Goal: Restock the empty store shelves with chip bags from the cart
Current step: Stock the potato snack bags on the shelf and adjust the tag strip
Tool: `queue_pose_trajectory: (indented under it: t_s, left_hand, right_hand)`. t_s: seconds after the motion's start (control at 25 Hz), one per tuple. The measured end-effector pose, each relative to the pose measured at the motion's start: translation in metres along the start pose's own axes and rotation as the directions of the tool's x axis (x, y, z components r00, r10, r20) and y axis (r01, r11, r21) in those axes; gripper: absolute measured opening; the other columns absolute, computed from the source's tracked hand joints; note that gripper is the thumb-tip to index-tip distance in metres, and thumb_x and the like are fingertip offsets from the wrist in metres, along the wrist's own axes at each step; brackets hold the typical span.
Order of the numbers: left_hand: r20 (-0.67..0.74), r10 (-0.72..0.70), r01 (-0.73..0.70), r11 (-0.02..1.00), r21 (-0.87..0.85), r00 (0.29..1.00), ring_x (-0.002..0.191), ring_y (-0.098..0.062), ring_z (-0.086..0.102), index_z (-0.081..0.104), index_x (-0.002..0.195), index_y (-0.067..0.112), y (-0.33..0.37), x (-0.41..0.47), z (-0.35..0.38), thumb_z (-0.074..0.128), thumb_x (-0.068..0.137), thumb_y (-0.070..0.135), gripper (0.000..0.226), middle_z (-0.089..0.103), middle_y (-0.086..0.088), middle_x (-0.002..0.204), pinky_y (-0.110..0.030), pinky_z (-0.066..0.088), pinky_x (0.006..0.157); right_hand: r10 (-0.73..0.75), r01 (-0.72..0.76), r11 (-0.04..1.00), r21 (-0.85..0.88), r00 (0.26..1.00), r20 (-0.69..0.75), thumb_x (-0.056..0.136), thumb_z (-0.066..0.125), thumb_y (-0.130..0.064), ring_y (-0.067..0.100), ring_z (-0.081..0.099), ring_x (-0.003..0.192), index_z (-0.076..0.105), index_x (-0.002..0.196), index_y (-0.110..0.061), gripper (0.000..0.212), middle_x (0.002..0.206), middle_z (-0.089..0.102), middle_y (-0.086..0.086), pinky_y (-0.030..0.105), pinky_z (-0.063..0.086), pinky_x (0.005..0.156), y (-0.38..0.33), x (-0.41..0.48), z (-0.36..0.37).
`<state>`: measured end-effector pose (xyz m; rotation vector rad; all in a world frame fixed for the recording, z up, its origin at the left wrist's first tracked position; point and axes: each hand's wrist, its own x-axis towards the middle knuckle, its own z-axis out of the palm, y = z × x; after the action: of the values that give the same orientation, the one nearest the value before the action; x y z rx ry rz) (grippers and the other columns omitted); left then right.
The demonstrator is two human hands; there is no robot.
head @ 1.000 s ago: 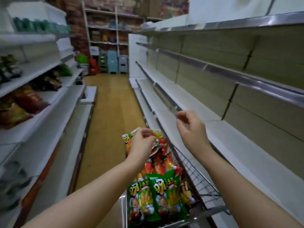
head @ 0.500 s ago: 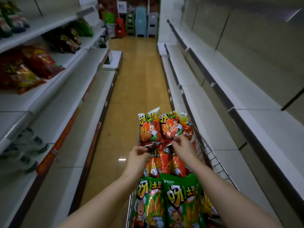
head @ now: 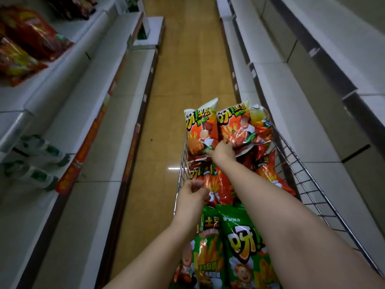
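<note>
Restocking is judged barely begun: the shelves [head: 291,80] at right are seen bare, and the cart [head: 295,163], lower centre, is heaped with bags [head: 245,243]. A red bag [head: 235,130] at its far end is pinched in the right hand [head: 223,152]; the grip of the curled left hand [head: 192,198] cannot be told.

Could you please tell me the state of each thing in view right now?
Cart: loaded with chip bags.
Upright orange bags: propped at cart's far end.
Green bags: lying flat, near end.
Right hand: grips one of them low down.
Left hand: fingers curled, grip unclear.
Left shelf: partly stocked.
</note>
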<state>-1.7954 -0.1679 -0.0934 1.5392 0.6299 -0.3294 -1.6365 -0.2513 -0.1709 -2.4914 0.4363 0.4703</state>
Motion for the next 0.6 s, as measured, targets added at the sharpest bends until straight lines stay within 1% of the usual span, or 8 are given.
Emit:
queue_pose_trajectory:
  t_s: [0.08,0.12,0.2,0.32,0.4,0.44,0.52,0.6]
  left_hand:
    - [-0.013,-0.009,0.009,1.0,-0.007,1.0,0.072,-0.012,0.055,0.054,0.103,0.008,-0.005,0.0,-0.006,0.051,0.09,0.0,0.015,0.057,-0.007,0.091,-0.019,0.045,0.061]
    - [-0.023,-0.01,0.01,1.0,-0.009,1.0,0.071,-0.013,0.054,0.054,0.101,0.009,-0.006,0.0,-0.008,0.051,0.09,-0.001,0.015,0.057,-0.008,0.091,-0.019,0.045,0.06]
    - [-0.028,-0.013,0.012,1.0,-0.017,1.0,0.071,-0.014,0.054,0.054,0.095,0.01,-0.006,-0.001,-0.013,0.051,0.089,-0.002,0.014,0.057,-0.01,0.092,-0.02,0.045,0.061]
    - [-0.018,0.003,-0.003,1.0,-0.007,1.0,0.074,-0.016,0.055,0.052,0.089,0.014,0.0,-0.006,-0.018,0.053,0.09,0.001,0.013,0.057,-0.009,0.09,-0.026,0.048,0.066]
    - [-0.006,0.025,-0.025,1.0,-0.009,1.0,0.08,-0.017,0.056,0.052,0.093,0.015,0.008,-0.015,-0.018,0.054,0.092,0.009,0.006,0.057,-0.008,0.095,-0.033,0.049,0.076]
    - [0.002,0.045,-0.045,0.999,0.015,0.999,0.088,-0.019,0.057,0.052,0.101,0.013,0.012,-0.02,-0.017,0.055,0.093,0.015,0.01,0.057,-0.008,0.102,-0.034,0.048,0.081]
    - [0.032,0.079,-0.081,0.995,0.054,0.996,0.103,-0.022,0.055,0.046,0.123,0.008,0.02,-0.031,-0.015,0.057,0.092,0.027,0.038,0.055,-0.007,0.114,-0.034,0.045,0.089]
    - [0.066,0.114,-0.118,0.99,0.07,0.991,0.113,-0.024,0.054,0.039,0.134,0.009,0.029,-0.046,-0.013,0.064,0.085,0.044,0.065,0.054,-0.007,0.122,-0.037,0.044,0.098]
  right_hand:
    - [-0.031,0.029,0.989,-0.147,0.999,-0.015,0.094,0.055,-0.031,0.037,0.051,0.115,0.049,0.127,0.001,0.047,0.134,0.04,0.015,0.041,0.044,0.089,0.004,0.001,0.005]
    - [-0.05,0.044,0.989,-0.145,0.998,-0.038,0.094,0.053,-0.028,0.036,0.052,0.113,0.052,0.124,0.002,0.042,0.13,0.045,0.014,0.041,0.044,0.087,0.007,0.0,0.008]
    - [-0.072,0.067,0.996,-0.059,0.993,-0.09,0.095,0.052,-0.027,0.034,0.054,0.108,0.057,0.118,0.001,0.037,0.118,0.053,0.011,0.039,0.042,0.081,0.013,-0.012,0.007]
    - [-0.18,0.18,0.984,-0.019,0.966,-0.183,0.094,0.052,-0.029,0.034,0.056,0.099,0.062,0.104,0.003,0.035,0.108,0.054,0.012,0.036,0.042,0.076,0.028,-0.044,-0.017]
    - [-0.22,0.233,0.972,0.036,0.951,-0.216,0.094,0.054,-0.027,0.033,0.056,0.094,0.064,0.097,0.004,0.033,0.098,0.053,0.012,0.033,0.04,0.072,0.046,-0.071,-0.044]
    - [-0.232,0.253,0.965,0.066,0.946,-0.227,0.093,0.055,-0.025,0.032,0.056,0.091,0.065,0.092,0.005,0.032,0.092,0.052,0.011,0.031,0.038,0.068,0.056,-0.084,-0.057]
    - [-0.242,0.274,0.955,0.114,0.941,-0.238,0.091,0.059,-0.022,0.028,0.054,0.082,0.064,0.082,0.006,0.029,0.083,0.051,0.01,0.031,0.031,0.062,0.075,-0.114,-0.083]
    - [-0.257,0.299,0.939,0.169,0.938,-0.234,0.088,0.061,-0.018,0.021,0.05,0.075,0.062,0.069,-0.002,0.025,0.074,0.048,0.003,0.029,0.03,0.059,0.091,-0.149,-0.11]
